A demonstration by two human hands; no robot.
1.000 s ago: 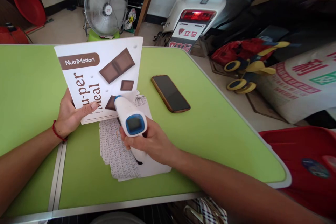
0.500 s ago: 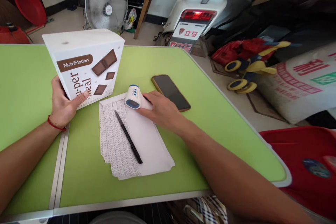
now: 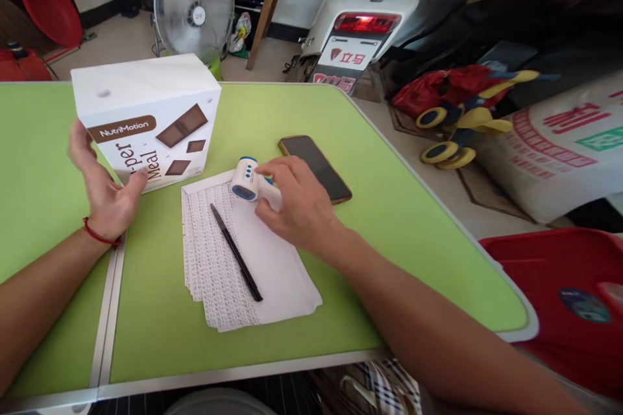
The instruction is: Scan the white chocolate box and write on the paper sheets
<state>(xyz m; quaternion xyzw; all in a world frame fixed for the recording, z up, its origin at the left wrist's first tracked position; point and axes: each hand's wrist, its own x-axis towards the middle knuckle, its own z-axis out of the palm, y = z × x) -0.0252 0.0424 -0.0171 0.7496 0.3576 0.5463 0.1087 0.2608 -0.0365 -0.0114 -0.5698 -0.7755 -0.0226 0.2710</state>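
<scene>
Green table [image 3: 160, 337] w/ pale edging takes up most of my view. Far side, past its edge: white scooter [image 3: 367, 3], red tail light lit, & to the L of that a round metal fan [image 3: 197, 13]. White NutriMotion box [image 3: 146, 120] is far L on the tabletop, choc. pieces printed on the front. Stack of sheets [image 3: 282, 272] lies nr mid-table, to the R & nearer than the box; L part full of small writing, R part blank.

My L hand [image 3: 109, 198] is spread wide round the box's L edge, thumb at the front, fingers at the side; can't tell if it's bearing any weight. My R hand [image 3: 302, 201] is loose, thumb & fingertips apart, over the handle of the white/blue thermometer [image 3: 243, 176]. Phone [image 3: 321, 165], dark screen, is just beyond that hand, partly hidden by it. Thermometer's head is at the sheets' far end. Black pen [image 3: 236, 253] lies diag. on the sheets. Thin red band [image 3: 100, 237] on my L wrist.
</scene>
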